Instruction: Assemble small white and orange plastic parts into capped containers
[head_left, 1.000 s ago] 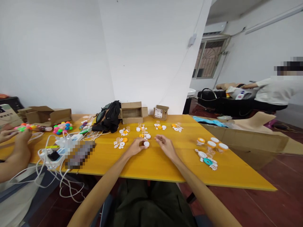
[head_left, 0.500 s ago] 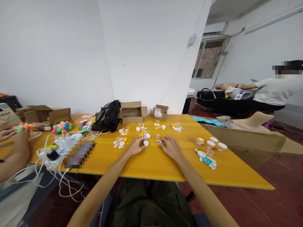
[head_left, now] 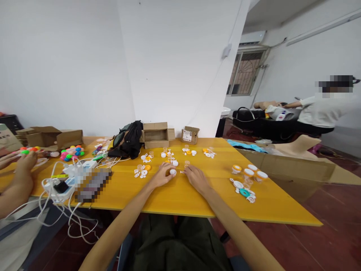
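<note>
My left hand [head_left: 163, 174] is closed around a small white round plastic cup [head_left: 173, 172], held low over the middle of the table. Just to its right, my right hand [head_left: 196, 177] pinches a tiny white plastic piece [head_left: 182, 172] at its fingertips; its exact kind is too small to make out. A clear plastic cup [head_left: 187, 163] stands right behind the right fingers. Behind my left hand lies a white round disc [head_left: 175, 163] with an orange ring partly hidden by the fingers.
Clusters of white, orange and clear parts lie across the yellow table [head_left: 169, 199]. Several orange-and-white lidded jars [head_left: 248, 173] and a teal ring [head_left: 244, 192] are at right. A power strip [head_left: 69, 184], cardboard box [head_left: 156, 135] and backpack [head_left: 128, 139] occupy the left and back. Another person's hands [head_left: 24, 165] work at far left.
My right hand has drawn the tiny white piece left, away from beside the clear cup and toward the white cup. The left hand still holds that cup, now showing more of its hollow.
</note>
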Demonstrator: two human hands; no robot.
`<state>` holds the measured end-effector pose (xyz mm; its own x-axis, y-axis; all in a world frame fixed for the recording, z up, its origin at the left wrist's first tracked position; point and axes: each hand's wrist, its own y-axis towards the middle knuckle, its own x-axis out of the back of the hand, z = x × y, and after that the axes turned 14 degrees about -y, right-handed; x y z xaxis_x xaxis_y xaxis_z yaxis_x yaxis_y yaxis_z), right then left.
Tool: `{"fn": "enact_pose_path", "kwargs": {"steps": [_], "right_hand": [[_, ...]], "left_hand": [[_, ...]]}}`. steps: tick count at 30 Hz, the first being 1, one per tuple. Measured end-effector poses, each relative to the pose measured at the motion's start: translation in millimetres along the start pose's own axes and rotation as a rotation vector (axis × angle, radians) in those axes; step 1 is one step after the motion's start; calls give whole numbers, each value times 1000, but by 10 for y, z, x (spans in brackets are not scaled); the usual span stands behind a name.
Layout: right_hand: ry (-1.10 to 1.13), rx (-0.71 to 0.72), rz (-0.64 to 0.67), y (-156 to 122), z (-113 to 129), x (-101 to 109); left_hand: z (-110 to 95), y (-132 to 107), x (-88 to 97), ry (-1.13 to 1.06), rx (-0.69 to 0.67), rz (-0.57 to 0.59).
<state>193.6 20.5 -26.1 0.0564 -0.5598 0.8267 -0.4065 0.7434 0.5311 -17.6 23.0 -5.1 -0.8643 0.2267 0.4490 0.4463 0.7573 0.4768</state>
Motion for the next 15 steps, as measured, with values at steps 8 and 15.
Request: {"fn": "enact_pose_path", "kwargs": {"steps": [8,15], "right_hand": [[32,-72,-89,37,195,98],[380,-43,-133,29,241,29]], "left_hand": [[-36,0,-6,-9,-2,-20],[-94,15,-9,-127,14,-119]]}}
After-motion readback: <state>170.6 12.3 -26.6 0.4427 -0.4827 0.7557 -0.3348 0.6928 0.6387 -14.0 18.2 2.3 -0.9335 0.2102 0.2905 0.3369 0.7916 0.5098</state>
